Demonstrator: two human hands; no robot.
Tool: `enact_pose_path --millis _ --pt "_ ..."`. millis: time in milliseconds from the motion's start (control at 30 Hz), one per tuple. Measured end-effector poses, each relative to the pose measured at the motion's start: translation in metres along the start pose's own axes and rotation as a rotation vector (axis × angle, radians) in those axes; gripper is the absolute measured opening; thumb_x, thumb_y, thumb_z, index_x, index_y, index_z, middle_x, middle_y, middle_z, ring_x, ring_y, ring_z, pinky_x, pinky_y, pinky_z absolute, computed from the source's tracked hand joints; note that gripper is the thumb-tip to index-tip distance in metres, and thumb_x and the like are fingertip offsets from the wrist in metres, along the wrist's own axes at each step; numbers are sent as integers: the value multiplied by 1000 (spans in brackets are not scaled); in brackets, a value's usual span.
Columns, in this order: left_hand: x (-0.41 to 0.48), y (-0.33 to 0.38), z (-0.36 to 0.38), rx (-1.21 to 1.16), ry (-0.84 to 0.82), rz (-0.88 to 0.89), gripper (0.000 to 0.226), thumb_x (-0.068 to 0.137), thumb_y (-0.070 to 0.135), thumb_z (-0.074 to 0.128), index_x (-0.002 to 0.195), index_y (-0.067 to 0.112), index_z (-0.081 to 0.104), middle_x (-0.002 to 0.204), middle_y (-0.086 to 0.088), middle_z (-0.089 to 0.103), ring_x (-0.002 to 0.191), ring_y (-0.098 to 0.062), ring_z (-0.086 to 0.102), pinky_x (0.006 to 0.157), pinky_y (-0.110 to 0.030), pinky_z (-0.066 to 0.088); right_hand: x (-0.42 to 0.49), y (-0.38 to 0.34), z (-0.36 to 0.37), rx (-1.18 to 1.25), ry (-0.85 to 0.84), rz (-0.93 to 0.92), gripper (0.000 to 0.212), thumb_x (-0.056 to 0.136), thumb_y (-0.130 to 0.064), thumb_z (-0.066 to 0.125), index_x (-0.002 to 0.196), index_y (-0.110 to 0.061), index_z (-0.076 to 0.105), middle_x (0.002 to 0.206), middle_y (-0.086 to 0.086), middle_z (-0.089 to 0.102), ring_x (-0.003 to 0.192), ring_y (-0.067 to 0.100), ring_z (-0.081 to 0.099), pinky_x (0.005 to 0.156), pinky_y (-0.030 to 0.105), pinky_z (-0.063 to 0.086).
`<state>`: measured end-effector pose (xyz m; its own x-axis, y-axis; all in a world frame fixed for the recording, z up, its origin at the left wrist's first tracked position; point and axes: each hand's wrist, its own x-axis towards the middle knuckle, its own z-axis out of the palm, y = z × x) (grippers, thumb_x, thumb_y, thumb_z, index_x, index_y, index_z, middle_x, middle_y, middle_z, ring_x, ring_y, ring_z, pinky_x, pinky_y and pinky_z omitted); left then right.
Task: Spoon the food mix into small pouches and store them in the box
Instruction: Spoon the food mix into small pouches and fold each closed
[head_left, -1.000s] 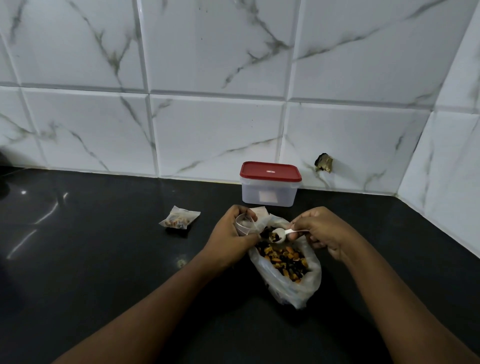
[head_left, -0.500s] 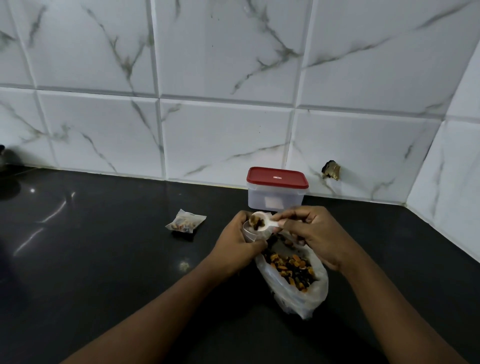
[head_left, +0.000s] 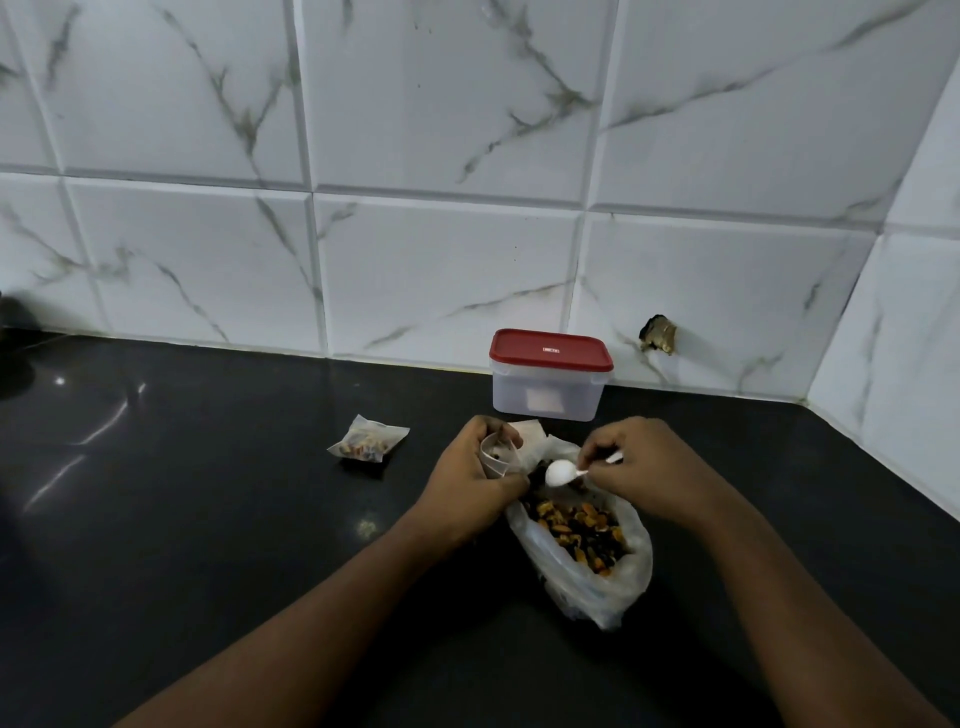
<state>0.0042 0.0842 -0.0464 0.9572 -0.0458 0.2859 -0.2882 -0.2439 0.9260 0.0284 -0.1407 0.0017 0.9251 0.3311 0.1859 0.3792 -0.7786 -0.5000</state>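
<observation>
My left hand (head_left: 475, 480) grips a small clear pouch (head_left: 496, 457) with its mouth held open; a few dark bits show inside. My right hand (head_left: 644, 467) pinches the handle of a small white spoon (head_left: 561, 473), whose bowl is turned underside up just right of the pouch, over the big bag. That clear plastic bag (head_left: 597, 577) lies open on the black counter with an orange and dark food mix (head_left: 576, 525) inside. A filled pouch (head_left: 368, 445) lies to the left. The clear box with a red lid (head_left: 549, 374) stands shut against the wall.
The black counter (head_left: 182, 519) runs to a white marble-tiled wall behind and to a side wall on the right. A dark hole with a fitting (head_left: 657, 335) sits in the wall right of the box. Some light paper (head_left: 530, 431) pokes out behind the pouch.
The spoon carried mix from the bag up to the pouch mouth, then came away to the right; now it is turned over above the bag. My left hand kept holding the pouch.
</observation>
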Motion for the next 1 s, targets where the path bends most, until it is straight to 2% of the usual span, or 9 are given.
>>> enact_pose_path --millis 200,300,400,500,600,700,833,933,1000 --pt "0 0 0 -46 14 12 40 80 16 87 111 21 63 110 9 68 98 -3 67 84 -27 60 9 0 27 -144 -43 -119 31 98 -13 64 119 -30 78 110 -11 77 85 -3 66 74 7 45" --pt "0 -1 0 -46 21 0 39 80 11 84 111 22 63 112 8 68 101 -8 68 88 -35 61 12 0 24 -205 -54 -75 26 95 -14 65 112 -26 81 106 -7 78 88 5 69 77 18 52" --pt "0 0 0 -39 22 2 39 81 5 79 112 21 61 114 7 67 105 -9 67 87 -33 61 7 0 14 -88 -16 -23 19 91 -18 68 98 -27 82 88 -10 75 79 8 69 66 19 52" --pt "-1 0 1 -54 34 -4 39 80 6 81 111 20 61 113 6 68 99 -7 68 85 -30 61 5 -6 21 -8 -42 -79 25 94 -17 67 109 -31 81 98 -17 76 86 -3 69 74 12 49" --pt "0 -1 1 -57 38 -14 39 79 4 78 110 21 61 112 5 69 100 -13 70 86 -37 62 8 -7 23 -117 -138 -80 28 95 -14 65 115 -27 80 110 -13 75 92 0 67 80 15 49" --pt "-1 0 1 -63 36 -13 36 82 2 75 111 19 61 113 4 68 95 -7 71 84 -34 63 3 -2 -3 -104 -107 3 19 91 -16 69 101 -27 81 98 -13 72 87 6 67 72 21 50" --pt "-2 3 1 -65 17 -13 34 85 3 74 113 17 60 114 4 67 91 -2 69 84 -34 63 -6 15 -33 63 -142 36 23 89 -13 70 84 -33 80 92 -11 75 90 10 69 83 33 56" --pt "-2 3 1 -69 4 -22 35 86 4 75 114 17 60 115 5 66 91 -5 70 84 -37 63 -3 14 -21 10 -222 35 23 92 -13 69 93 -32 81 102 -16 73 97 3 66 84 24 51" --pt "-2 3 1 -67 7 -24 36 84 4 76 113 18 60 116 6 67 97 -8 70 86 -37 63 3 10 -7 -47 -169 -4 22 94 -13 68 101 -31 81 105 -17 71 100 1 65 80 18 46"
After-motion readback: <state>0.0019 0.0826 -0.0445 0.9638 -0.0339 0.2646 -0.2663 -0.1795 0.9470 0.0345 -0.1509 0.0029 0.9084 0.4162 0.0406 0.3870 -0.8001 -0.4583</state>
